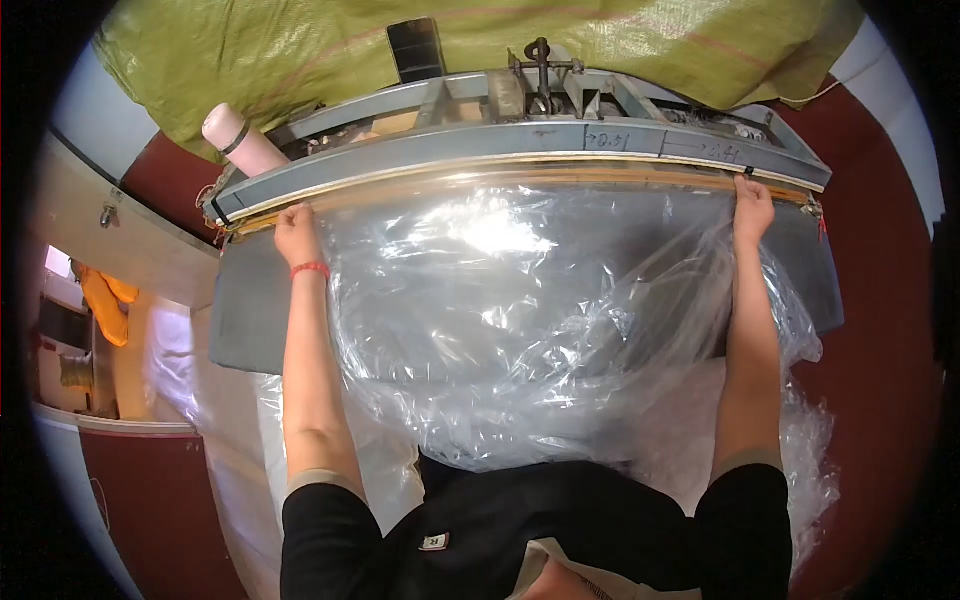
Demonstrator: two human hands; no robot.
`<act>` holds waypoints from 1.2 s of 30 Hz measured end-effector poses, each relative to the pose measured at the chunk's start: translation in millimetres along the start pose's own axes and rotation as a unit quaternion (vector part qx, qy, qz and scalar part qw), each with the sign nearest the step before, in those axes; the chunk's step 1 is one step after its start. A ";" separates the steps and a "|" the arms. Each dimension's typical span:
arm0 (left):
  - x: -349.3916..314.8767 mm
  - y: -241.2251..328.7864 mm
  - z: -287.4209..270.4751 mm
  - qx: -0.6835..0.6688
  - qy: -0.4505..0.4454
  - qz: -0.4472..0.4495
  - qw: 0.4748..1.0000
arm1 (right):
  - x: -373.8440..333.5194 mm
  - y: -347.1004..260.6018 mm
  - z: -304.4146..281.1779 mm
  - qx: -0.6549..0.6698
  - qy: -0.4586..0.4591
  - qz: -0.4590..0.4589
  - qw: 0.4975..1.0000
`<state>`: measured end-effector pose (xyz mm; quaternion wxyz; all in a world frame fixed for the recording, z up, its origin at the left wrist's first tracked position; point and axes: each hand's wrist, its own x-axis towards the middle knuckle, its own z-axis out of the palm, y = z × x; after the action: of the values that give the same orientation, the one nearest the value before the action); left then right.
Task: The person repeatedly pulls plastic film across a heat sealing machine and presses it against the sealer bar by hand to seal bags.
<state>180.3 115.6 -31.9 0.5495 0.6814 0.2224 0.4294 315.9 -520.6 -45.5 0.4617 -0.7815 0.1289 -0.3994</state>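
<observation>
A wide sheet of clear plastic film spreads over a dark grey panel and hangs down toward my body. Its far edge lies along the brownish strip of a long metal-framed bar machine. My left hand, with a red band at the wrist, pinches the film's left corner beside the strip. At the right end my right hand is closed on the other corner, close to a small black mark on the bar. Between the hands the film is stretched along the bar, wrinkled lower down.
Behind the frame lies a yellow-green woven sheet with a dark phone on it. A pink bottle leans at the frame's left end. A metal clamp-like mechanism rises mid-frame. Left stands an open door; more film bunches low right.
</observation>
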 end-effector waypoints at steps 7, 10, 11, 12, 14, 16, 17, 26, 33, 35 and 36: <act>8.5 -9.4 -1.8 0.025 0.101 0.034 0.994 | 1.7 -16.3 -10.6 0.046 -0.001 0.120 0.992; 18.2 -19.5 -3.5 -0.032 0.153 -0.006 0.988 | 3.9 -13.9 -13.5 0.044 0.047 0.062 0.996; 24.7 -28.2 -7.6 -0.031 0.156 -0.004 0.987 | 4.0 -10.2 -13.1 0.047 0.044 0.062 0.996; 34.7 -42.4 -21.6 -0.049 0.137 0.002 0.989 | -0.9 -14.1 -7.5 0.075 0.037 0.075 0.994; 41.4 -51.3 -39.1 -0.079 0.101 -0.029 0.991 | -4.6 -21.7 -1.8 0.106 0.027 0.082 0.991; 30.2 -41.4 -29.5 -0.117 0.071 -0.073 0.988 | -0.4 -12.7 -8.4 0.099 0.014 0.054 0.994; 24.9 -35.2 -27.5 -0.152 0.042 -0.117 0.981 | 2.1 -9.2 -12.5 0.101 0.015 0.052 0.993; 11.8 -0.4 -33.7 -0.057 -0.099 -0.225 0.968 | -21.0 -14.5 -37.0 0.115 -0.141 -0.009 0.983; -29.6 25.1 -33.9 -0.143 -0.067 -0.072 0.985 | -16.3 -19.0 -85.2 0.091 -0.120 -0.050 0.987; -16.0 2.1 -28.2 -0.034 -0.048 0.005 0.998 | -9.9 -1.8 -76.9 0.112 -0.147 -0.008 0.983; -12.9 -2.8 -16.7 -0.019 -0.060 -0.005 0.998 | -5.4 7.8 -74.5 0.112 -0.148 -0.007 0.983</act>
<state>160.1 115.8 -38.5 0.5769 0.6940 0.1846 0.3891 258.3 -567.8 -35.6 0.5573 -0.7761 0.0080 -0.2950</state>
